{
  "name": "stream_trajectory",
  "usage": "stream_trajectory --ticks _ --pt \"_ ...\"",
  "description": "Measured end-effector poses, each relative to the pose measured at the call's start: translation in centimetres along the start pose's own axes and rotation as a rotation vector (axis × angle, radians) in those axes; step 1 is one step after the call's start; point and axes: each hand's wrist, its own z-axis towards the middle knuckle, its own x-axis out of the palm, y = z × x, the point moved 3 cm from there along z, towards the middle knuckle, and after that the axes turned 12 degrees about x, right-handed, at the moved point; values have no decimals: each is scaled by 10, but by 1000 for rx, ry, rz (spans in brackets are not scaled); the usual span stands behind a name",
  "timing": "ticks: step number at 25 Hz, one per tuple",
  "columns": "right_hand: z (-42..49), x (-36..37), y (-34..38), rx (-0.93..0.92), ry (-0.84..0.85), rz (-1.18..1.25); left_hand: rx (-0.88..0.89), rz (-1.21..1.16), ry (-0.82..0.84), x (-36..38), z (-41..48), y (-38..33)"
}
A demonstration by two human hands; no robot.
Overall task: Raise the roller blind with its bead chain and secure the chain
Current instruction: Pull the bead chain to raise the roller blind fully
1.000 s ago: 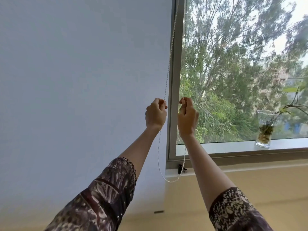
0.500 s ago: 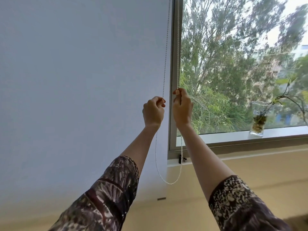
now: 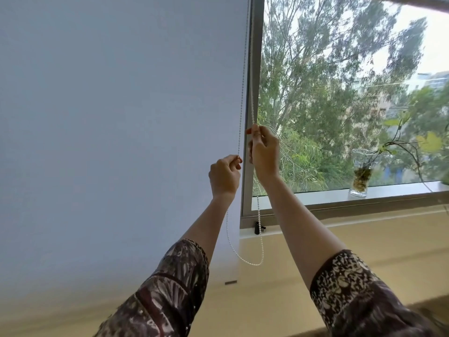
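A pale grey roller blind covers the left window pane, its bottom bar end low near the wall. A white bead chain hangs as a loop along the blind's right edge. My left hand pinches the left strand. Higher up, my right hand pinches the right strand in front of the window frame. The loop's bottom dangles below both hands. A small black chain clip sits on the sill corner.
The grey window frame post stands right of the blind. A glass vase with a trailing plant rests on the sill at right. Below runs a beige wall. Trees fill the open pane.
My right hand has risen along the right strand, above my left hand. My left hand stays at about the same height. The blind's bottom bar has hardly shifted.
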Motion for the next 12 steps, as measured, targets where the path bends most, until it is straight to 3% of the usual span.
stream_trajectory --ticks 3,8,12 --pt "-3 0 8 40 6 45 -43 16 60 2 -25 10" --pt "-12 -6 6 125 159 151 -154 1 170 4 -78 36" --pt "-21 -15 -12 143 231 4 -190 -2 234 2 -94 39"
